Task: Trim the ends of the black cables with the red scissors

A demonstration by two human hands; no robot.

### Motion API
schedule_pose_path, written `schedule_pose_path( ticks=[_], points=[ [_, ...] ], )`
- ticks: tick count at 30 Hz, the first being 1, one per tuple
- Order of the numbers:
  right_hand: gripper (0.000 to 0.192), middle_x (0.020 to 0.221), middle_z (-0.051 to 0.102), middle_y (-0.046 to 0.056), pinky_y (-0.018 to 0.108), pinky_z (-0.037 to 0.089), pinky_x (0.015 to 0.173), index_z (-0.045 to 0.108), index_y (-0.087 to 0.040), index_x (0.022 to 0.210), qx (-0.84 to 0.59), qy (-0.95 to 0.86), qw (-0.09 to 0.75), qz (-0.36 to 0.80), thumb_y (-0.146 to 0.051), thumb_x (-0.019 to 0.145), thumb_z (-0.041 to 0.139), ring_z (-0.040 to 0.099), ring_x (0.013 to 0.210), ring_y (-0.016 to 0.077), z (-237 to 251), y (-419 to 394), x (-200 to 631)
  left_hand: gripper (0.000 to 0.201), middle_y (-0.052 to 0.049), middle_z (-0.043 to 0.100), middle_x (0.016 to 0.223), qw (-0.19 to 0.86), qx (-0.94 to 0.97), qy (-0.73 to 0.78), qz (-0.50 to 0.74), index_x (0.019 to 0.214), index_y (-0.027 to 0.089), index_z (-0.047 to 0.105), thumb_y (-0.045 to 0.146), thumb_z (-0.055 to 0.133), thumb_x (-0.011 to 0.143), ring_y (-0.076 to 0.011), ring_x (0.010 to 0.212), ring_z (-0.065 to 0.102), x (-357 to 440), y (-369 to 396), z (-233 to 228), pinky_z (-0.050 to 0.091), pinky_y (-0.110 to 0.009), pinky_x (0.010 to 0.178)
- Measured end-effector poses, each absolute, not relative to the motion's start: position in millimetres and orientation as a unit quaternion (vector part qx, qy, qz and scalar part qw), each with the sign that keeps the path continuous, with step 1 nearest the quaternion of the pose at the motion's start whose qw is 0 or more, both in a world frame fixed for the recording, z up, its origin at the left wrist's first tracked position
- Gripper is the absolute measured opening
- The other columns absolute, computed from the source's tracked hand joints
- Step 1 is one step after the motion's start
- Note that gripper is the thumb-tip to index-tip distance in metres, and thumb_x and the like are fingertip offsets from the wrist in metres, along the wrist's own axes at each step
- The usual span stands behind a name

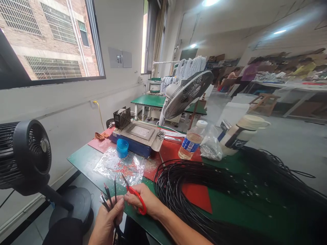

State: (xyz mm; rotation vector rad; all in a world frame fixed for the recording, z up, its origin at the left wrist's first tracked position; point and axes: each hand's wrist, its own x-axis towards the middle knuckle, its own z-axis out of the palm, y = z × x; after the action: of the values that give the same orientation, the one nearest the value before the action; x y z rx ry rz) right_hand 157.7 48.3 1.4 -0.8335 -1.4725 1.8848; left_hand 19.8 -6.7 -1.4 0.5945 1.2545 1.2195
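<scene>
Several black cables (108, 197) stand upright in my left hand (110, 217), its fingers closed round them. Their tips show stripped ends with thin reddish and pale wires. My right hand (144, 197) grips red-handled scissors (139, 197), blades pointing up and to the left. Thumb and fingertips of the right hand meet the left fingertips beside one cable. Just beyond the hands, a clear plastic sheet (107, 165) carries many small red and pale scraps (127, 167). A large coil of black cable (176, 177) lies to the right of my right hand.
A blue cup (122, 148) stands on the sheet before a blue-sided metal heating plate (133, 144). Further right are a bottle (190, 141), a bag of metal bits (211, 148) and a jug (237, 136). Fans (33, 149) stand left and behind. People work in the far background.
</scene>
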Motion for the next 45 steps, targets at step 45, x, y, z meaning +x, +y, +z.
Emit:
schedule_pose_path(
  ticks=[45],
  points=[
    [0.049,0.039,0.043,-0.006,0.016,0.024,0.029,0.051,-0.012,0.057,-0.268,-0.436,0.303,0.804,-0.058,0.07,0.062,0.034,0.028,0.0036,-8,39,145,0.017,0.001,0.06,0.06,0.659,0.221,0.464,0.549,0.075,0.016,0.068,0.032,0.066,0.07,-0.0076,0.051,0.04,23,-15,7,0.037,-0.02,0.053]
  ],
)
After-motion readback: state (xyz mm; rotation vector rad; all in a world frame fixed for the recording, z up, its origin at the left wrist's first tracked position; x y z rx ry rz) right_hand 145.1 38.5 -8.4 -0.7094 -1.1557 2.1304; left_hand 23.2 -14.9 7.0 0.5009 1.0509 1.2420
